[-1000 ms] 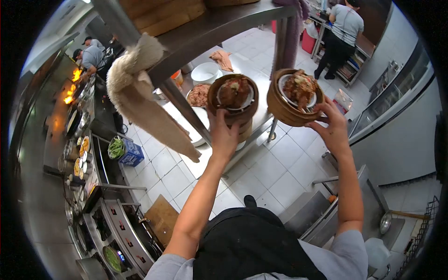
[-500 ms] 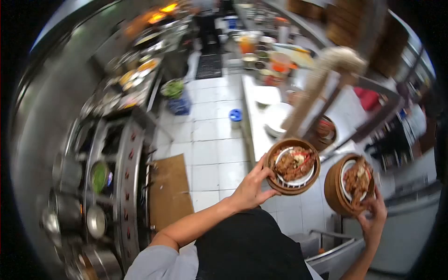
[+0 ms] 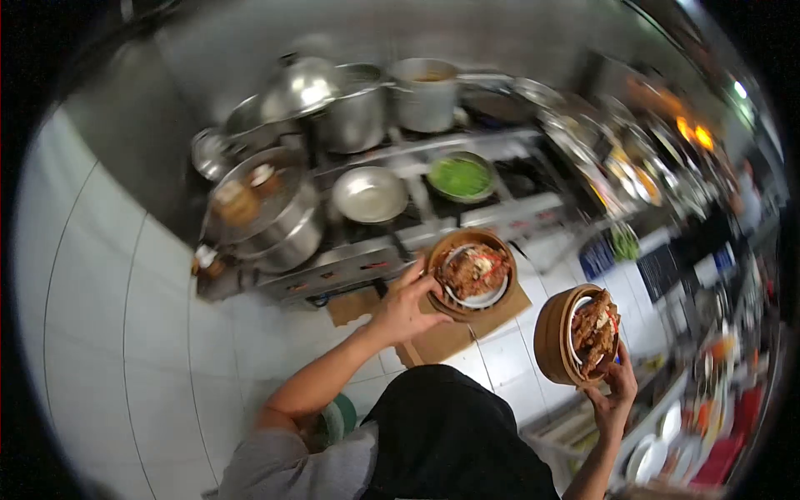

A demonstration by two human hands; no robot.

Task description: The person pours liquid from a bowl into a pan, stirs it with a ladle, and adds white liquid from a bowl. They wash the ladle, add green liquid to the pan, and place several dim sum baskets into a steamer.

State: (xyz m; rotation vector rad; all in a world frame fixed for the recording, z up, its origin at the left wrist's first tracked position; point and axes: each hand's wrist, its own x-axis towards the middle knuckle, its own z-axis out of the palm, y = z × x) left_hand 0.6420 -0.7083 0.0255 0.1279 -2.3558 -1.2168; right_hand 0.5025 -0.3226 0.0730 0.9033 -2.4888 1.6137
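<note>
My left hand (image 3: 408,307) grips the near-left rim of a round bamboo steamer basket (image 3: 436,252). Inside it, a white dish (image 3: 492,296) carries brown braised pieces with red strips on top, perhaps chicken feet. A second bamboo steamer basket (image 3: 550,337), tilted to the right, is in my right hand (image 3: 615,385), whose fingers are closed on its lower right side. Similar brown food (image 3: 594,329) sits in it on a white dish. Both baskets are held up over the floor, apart from each other, in front of my black apron (image 3: 462,433).
Ahead is a stove (image 3: 392,258) with a wide steel pot (image 3: 279,242), a shallow steel pan (image 3: 371,196) and a pan of green food (image 3: 462,177). Cardboard (image 3: 442,340) lies on the white tiles. Flames (image 3: 696,133) burn far right, near a person (image 3: 746,200). A counter holds plates (image 3: 646,458).
My view has swung left, from the aisle and counter to the stove. Both baskets have come along, still held in my hands. The counter with plates now shows at the lower right.
</note>
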